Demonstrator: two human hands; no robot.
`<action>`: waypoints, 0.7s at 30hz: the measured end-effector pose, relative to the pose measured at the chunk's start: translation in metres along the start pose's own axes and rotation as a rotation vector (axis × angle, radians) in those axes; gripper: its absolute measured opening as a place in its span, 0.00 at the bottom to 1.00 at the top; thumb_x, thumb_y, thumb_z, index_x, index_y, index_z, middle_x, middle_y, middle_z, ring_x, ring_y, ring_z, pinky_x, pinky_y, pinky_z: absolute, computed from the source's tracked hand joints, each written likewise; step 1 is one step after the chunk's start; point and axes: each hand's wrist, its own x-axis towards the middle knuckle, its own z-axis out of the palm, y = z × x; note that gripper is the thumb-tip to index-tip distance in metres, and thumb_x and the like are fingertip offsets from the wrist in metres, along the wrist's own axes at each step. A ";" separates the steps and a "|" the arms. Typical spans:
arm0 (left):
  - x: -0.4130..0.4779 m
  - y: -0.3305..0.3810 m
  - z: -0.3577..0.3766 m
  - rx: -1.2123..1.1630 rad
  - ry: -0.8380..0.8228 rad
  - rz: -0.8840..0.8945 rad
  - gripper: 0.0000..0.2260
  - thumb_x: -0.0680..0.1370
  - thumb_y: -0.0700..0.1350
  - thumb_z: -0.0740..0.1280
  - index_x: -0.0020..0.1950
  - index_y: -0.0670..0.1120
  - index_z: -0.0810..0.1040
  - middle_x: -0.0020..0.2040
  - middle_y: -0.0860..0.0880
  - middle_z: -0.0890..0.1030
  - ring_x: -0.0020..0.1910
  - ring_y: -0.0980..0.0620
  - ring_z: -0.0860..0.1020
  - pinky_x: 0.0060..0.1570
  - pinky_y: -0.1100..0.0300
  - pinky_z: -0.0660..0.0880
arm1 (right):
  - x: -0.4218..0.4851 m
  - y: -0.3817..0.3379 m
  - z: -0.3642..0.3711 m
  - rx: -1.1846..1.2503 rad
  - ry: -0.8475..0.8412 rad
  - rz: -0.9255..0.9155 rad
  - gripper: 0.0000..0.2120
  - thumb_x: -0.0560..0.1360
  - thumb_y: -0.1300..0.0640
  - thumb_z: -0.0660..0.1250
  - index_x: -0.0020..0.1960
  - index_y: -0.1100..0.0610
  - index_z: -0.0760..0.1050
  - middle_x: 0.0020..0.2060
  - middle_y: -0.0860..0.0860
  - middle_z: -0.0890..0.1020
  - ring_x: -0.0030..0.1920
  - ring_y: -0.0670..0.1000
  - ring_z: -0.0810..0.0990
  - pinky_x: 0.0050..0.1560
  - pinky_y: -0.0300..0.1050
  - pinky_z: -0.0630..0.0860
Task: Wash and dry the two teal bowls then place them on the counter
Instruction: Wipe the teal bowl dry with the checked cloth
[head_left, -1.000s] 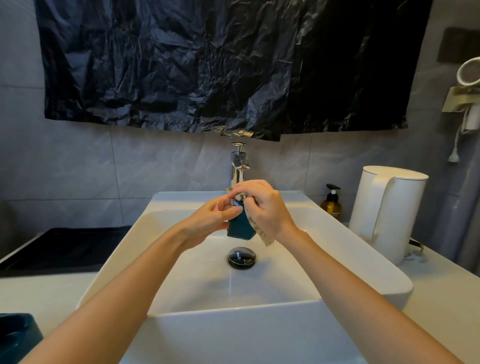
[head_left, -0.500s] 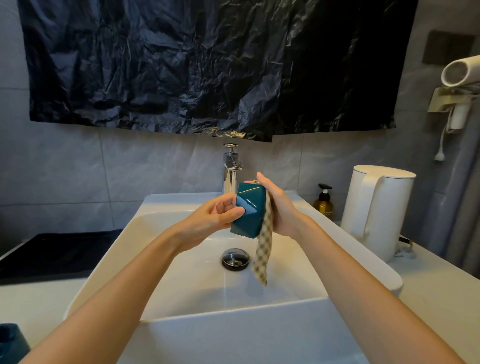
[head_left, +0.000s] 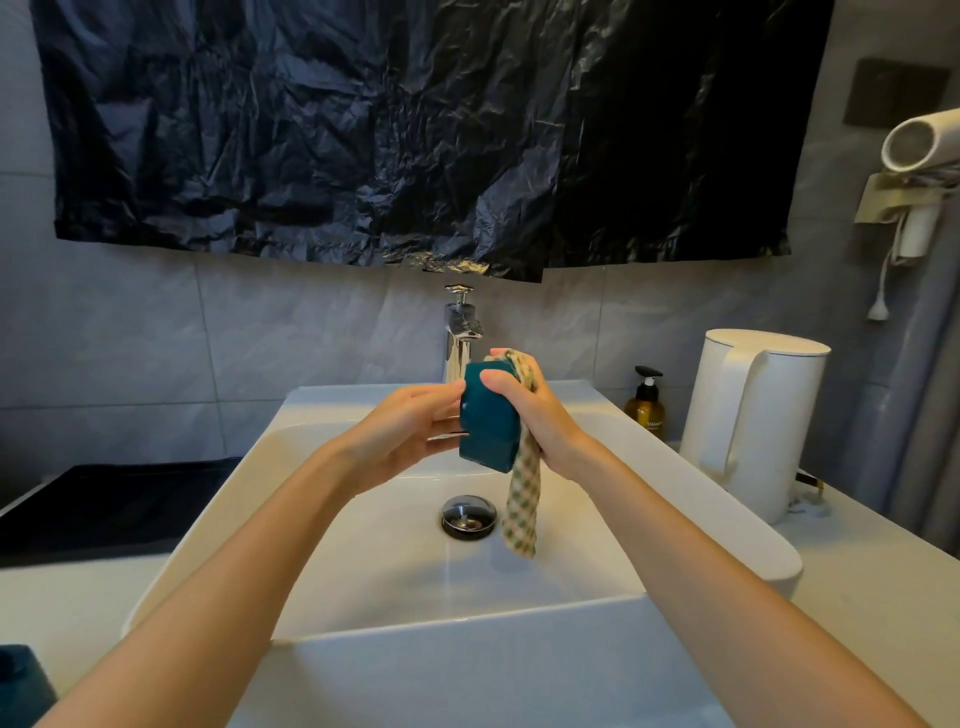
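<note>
Over the sink (head_left: 332, 545), left hand (head_left: 410, 431) fingers grip the teal bowl (head_left: 488, 421); right hand (head_left: 545, 415) fingers clamp it with the checked cloth (head_left: 522, 499). Hazard: a wet surface could slip, dropping the bowl.

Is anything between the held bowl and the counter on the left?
Nothing visible blocks it. The left hand and right hand hold the bowl above the sink; only its left rim lies before the counter, where another bowl stands.
</note>
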 end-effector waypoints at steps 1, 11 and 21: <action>0.000 0.000 -0.001 -0.025 0.008 -0.011 0.18 0.81 0.52 0.59 0.66 0.43 0.74 0.60 0.44 0.80 0.61 0.47 0.78 0.63 0.53 0.73 | -0.002 0.000 0.002 -0.036 -0.018 -0.059 0.22 0.74 0.45 0.68 0.63 0.44 0.62 0.53 0.52 0.76 0.49 0.49 0.80 0.44 0.39 0.79; -0.004 0.000 -0.006 -0.025 0.029 0.029 0.15 0.79 0.46 0.62 0.60 0.37 0.76 0.54 0.42 0.82 0.53 0.49 0.80 0.52 0.58 0.78 | 0.004 0.009 0.008 -0.213 -0.090 -0.204 0.20 0.67 0.29 0.63 0.58 0.25 0.64 0.67 0.49 0.67 0.62 0.51 0.75 0.56 0.47 0.79; 0.000 -0.013 -0.001 0.195 0.057 0.025 0.11 0.80 0.43 0.63 0.58 0.38 0.76 0.54 0.39 0.81 0.55 0.45 0.80 0.55 0.53 0.78 | 0.002 0.008 0.012 -0.736 -0.018 -0.469 0.18 0.82 0.52 0.51 0.66 0.47 0.74 0.62 0.45 0.77 0.62 0.43 0.71 0.60 0.35 0.68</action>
